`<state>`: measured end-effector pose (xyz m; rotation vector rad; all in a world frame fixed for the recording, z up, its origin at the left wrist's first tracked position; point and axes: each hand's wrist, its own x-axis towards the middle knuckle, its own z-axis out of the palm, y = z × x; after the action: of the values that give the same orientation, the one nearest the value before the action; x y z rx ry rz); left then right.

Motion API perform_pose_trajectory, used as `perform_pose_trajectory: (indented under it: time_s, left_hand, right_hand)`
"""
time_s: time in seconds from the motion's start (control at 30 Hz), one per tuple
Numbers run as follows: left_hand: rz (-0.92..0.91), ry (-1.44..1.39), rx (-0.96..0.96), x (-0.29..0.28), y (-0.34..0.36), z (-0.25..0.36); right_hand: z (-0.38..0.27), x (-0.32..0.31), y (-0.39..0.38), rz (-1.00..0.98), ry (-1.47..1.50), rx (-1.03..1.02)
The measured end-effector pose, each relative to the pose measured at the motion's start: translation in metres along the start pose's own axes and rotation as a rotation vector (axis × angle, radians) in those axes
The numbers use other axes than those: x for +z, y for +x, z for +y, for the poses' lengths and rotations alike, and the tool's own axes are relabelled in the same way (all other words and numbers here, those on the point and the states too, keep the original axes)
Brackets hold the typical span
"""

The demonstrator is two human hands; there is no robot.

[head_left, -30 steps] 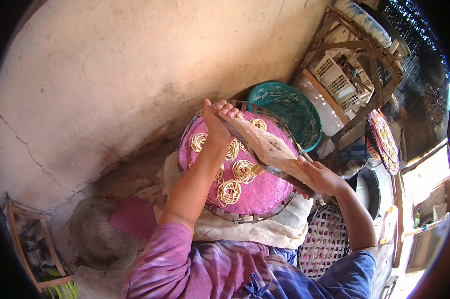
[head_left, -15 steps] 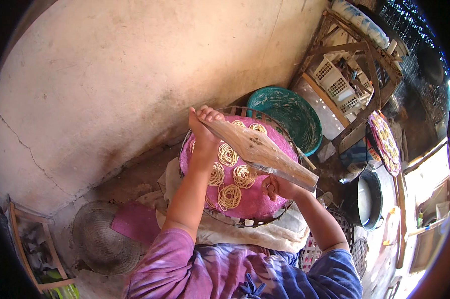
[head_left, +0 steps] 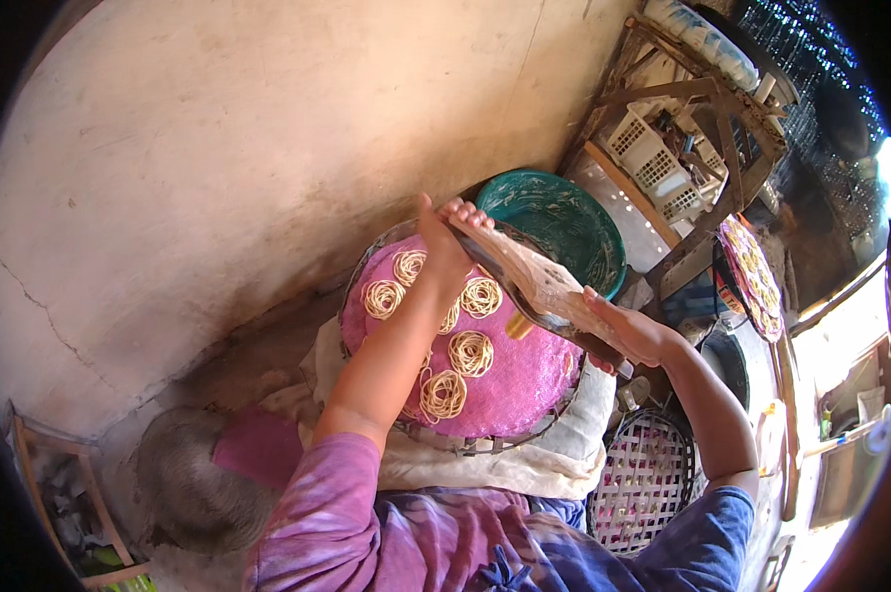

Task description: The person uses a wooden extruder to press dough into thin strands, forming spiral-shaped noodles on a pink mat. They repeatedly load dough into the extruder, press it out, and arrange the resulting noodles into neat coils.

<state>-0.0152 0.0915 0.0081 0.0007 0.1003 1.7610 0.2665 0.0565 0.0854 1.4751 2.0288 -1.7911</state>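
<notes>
My left hand [head_left: 450, 237] is closed on the upper-left end of a pale, worn wooden board [head_left: 542, 279], held slanting over a round pink sheet [head_left: 509, 395] in an open-weave basket. My right hand [head_left: 633, 335] grips the board's lower-right end, fingers curled round it. A short yellowish cylinder [head_left: 519, 326] sticks out beneath the board. Several coiled nests of pale strands [head_left: 470, 352] lie on the pink sheet, some hidden by my left arm and the board. A folded cream cloth [head_left: 564, 459] is under the basket.
A teal basin [head_left: 573, 222] sits behind the basket. Right: a woven basket [head_left: 638, 493], a dark pot [head_left: 731, 370], a coil-covered tray [head_left: 751, 281]. A wooden rack [head_left: 712, 99] with crates stands at back right, a wall [head_left: 218, 148] at back left, a woven round item [head_left: 189, 474] lower left.
Since half a second ago the board has shifted up and tilted; my left hand went up and right, and my right hand moved up and outward from underneath onto the board's end.
</notes>
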Motion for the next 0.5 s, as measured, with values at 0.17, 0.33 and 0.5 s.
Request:
perform_pose_trajectory:
  time_s: [0.17, 0.33, 0.5]
  left_hand:
    - [-0.065, -0.025, 0.012, -0.011, 0.018, -0.003]
    - [0.082, 0.000, -0.027, 0.005, 0.008, -0.009]
    - [-0.109, 0.010, 0.004, 0.021, 0.008, -0.006]
  right_hand:
    - [-0.013, 0.005, -0.005, 0.073, -0.085, 0.012]
    - [-0.025, 0.003, -0.027, 0.111, -0.072, 0.076]
    - [-0.024, 0.007, -0.022, 0.242, -0.156, 0.022]
